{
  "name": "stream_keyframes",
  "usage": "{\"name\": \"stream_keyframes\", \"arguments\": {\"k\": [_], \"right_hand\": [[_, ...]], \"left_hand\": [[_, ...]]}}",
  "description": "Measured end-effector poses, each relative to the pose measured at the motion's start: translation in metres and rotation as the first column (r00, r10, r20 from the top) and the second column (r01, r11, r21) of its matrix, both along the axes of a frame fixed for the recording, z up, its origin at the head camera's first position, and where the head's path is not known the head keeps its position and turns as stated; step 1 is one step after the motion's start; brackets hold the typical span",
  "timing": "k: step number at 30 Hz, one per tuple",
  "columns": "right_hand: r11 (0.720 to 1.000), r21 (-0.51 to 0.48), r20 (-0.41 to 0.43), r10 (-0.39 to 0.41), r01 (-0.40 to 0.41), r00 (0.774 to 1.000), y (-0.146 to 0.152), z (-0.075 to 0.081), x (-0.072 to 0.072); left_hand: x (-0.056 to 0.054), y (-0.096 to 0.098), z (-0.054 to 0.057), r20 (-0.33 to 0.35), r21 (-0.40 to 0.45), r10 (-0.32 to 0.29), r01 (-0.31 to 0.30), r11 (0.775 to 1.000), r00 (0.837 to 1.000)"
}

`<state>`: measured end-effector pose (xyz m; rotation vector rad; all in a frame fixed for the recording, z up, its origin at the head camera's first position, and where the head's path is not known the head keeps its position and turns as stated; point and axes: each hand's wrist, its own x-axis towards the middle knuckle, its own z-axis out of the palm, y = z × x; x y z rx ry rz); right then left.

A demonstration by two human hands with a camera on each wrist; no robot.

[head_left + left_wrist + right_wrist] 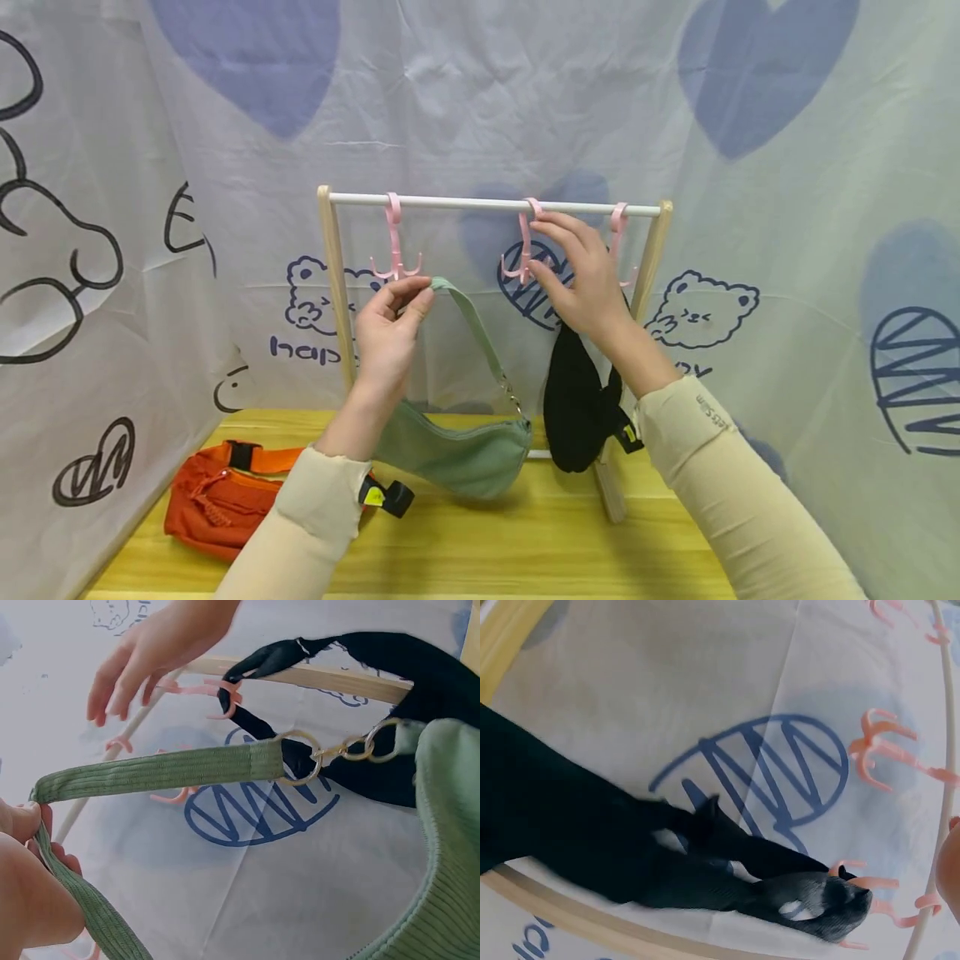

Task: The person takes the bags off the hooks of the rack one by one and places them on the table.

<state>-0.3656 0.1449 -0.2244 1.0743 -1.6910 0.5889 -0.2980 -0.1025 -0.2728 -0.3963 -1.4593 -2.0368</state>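
My left hand (390, 329) pinches the strap (472, 317) of a green corduroy shoulder bag (465, 454) between thumb and fingers, in front of the left pink hook (395, 237). In the left wrist view the strap (157, 771) runs to gold rings (304, 757) at the bag's end. With fingers spread and holding nothing, my right hand (581, 279) is beside the middle pink hook (525, 242); whether it touches the hook is unclear. A black bag (577, 400) hangs from the right pink hook (618, 225), its strap looped over the prongs in the right wrist view.
The hooks hang on the white bar (465, 202) of a wooden-sided rack (335, 275). An orange waist bag (217, 500) lies at the left of the yellow wooden table (525, 558). A printed cloth (487, 100) stands close behind the rack.
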Motion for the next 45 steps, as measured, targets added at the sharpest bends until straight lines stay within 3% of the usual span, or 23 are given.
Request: {"name": "stream_keyframes", "arguments": {"k": [8,15,23,30,36,40,45], "right_hand": [[0.993,-0.038,0.125,0.120,-0.116,0.985,0.001,-0.043,0.027],[0.973,-0.082,0.164,0.227,-0.216,0.960,-0.004,-0.081,0.045],[0.970,-0.092,0.214,0.240,-0.225,0.947,-0.009,-0.120,0.060],[0.966,-0.113,0.235,0.254,-0.233,0.938,-0.007,-0.163,0.071],[0.976,-0.101,0.306,0.217,-0.195,0.927,-0.002,-0.192,0.082],[0.965,-0.139,0.351,0.258,-0.222,0.900,-0.001,-0.206,0.086],[0.906,-0.251,0.348,0.413,-0.341,0.841,-0.008,-0.221,0.090]], "left_hand": [[0.015,-0.007,0.002,0.020,0.013,-0.032,0.031,0.999,0.999],[0.023,-0.011,0.002,0.002,0.048,-0.043,0.043,0.998,0.999],[0.030,-0.014,0.002,0.023,0.066,-0.044,0.042,0.997,0.999],[0.036,-0.016,0.002,0.033,0.088,-0.057,0.054,0.995,0.998],[0.041,-0.015,0.000,0.033,0.113,-0.068,0.064,0.992,0.997],[0.043,-0.014,-0.001,0.035,0.127,-0.078,0.073,0.989,0.996],[0.043,-0.012,-0.005,0.054,0.152,-0.107,0.098,0.984,0.993]]}}
